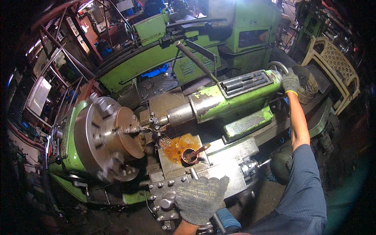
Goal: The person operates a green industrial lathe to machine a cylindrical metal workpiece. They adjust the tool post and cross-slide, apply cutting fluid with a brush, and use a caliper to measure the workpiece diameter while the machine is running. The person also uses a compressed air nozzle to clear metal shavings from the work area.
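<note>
My right hand (pixel 291 83), in a grey knit glove with a yellow cuff, is closed on the handwheel (pixel 279 65) at the end of the green tailstock (pixel 235 98). My left hand (pixel 200 199), gloved too, lies over the lathe's tool post (pixel 167 199), thumb out to the right. Its fingers curl down out of sight, and what they hold is hidden. At the far left, the chuck (pixel 88 137) holds a round brown workpiece (pixel 128 131), and its jaws look smeared by motion. A drill-like tool (pixel 156 120) reaches from the tailstock quill (pixel 181 113) toward the workpiece.
A small pot (pixel 189 156) with a brush (pixel 201 149) stands on the oily cross slide (pixel 168 168). Metal chips (pixel 164 143) hang near the workpiece. Behind is another green machine (pixel 137 66). A beige plastic chair (pixel 333 68) and a bucket (pixel 307 84) stand at right.
</note>
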The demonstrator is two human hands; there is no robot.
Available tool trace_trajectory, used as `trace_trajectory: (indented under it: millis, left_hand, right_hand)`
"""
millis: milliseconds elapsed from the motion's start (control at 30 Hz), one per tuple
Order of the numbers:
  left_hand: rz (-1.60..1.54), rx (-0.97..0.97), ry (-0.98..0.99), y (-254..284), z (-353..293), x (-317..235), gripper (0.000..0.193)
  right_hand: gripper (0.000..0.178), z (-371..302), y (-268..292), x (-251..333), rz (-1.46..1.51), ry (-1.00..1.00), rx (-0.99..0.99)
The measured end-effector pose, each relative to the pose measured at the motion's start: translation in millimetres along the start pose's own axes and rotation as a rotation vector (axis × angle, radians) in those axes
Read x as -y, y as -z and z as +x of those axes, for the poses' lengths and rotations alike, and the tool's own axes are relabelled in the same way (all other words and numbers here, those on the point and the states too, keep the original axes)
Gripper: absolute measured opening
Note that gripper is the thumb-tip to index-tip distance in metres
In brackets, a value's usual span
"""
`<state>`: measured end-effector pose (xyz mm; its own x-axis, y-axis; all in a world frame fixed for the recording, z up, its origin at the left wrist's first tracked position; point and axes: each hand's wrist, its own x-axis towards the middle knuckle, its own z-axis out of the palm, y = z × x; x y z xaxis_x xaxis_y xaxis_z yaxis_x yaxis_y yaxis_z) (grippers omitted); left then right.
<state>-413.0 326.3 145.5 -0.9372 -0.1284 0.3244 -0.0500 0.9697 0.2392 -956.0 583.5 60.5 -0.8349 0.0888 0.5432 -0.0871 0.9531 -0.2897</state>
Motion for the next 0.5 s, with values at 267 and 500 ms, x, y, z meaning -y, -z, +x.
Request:
trace_trajectory:
  millis: [267,500]
  left_hand:
    - [-0.006,-0.012,0.004,-4,2,3,0.015]
    - [0.008,-0.048,0.049,2,-6,4,0.013]
  right_hand:
    - [0.04,1,-4,-7,-0.01,0.064,-0.065]
    - [0.023,5,-13,6,-0.011,0.163,-0.126]
